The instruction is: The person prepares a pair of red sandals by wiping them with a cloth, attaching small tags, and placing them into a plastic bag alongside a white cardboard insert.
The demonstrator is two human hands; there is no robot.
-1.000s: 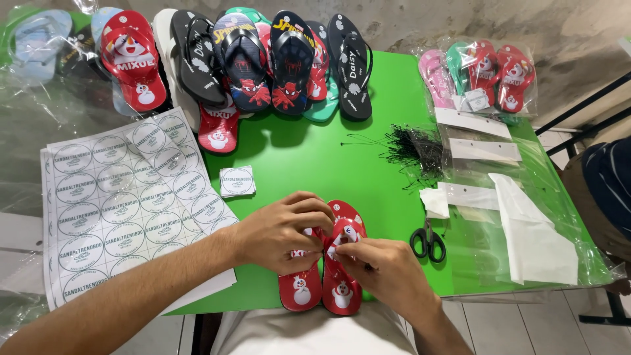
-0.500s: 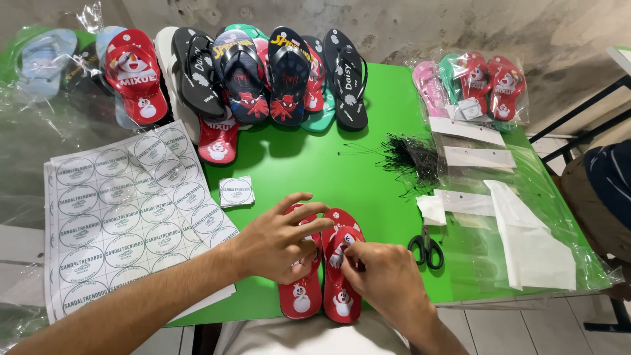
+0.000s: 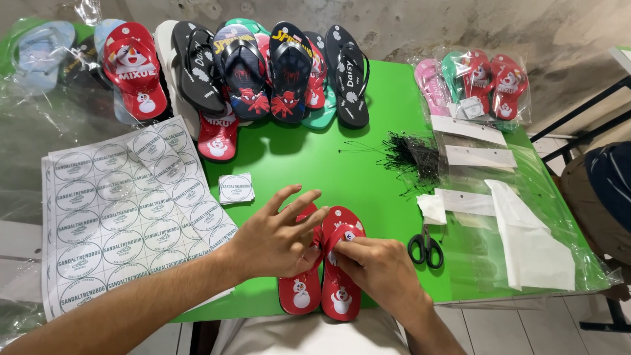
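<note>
A pair of small red flip-flops with snowman prints [image 3: 320, 289] lies side by side at the near edge of the green table [image 3: 342, 171]. My left hand [image 3: 273, 235] rests on the left sandal with its fingers spread and lifted. My right hand [image 3: 378, 266] lies over the right sandal, its fingertips pinching at the strap where a small white round sticker shows. To the left lies a large sheet of round white stickers [image 3: 128, 210], and a small cut square of stickers [image 3: 236, 189] sits just above my left hand.
Several flip-flops in red, black, blue and teal [image 3: 263, 72] line the far edge. Bagged sandals [image 3: 476, 85], a heap of black plastic ties [image 3: 411, 154], clear bags with white cards [image 3: 499, 210] and black scissors [image 3: 426, 248] lie on the right. A seated person [image 3: 601, 197] is at the right.
My left hand has opened, its fingers lifting off the left sandal and spreading. My right hand stays pressed at the right sandal's strap. The view has shifted slightly.
</note>
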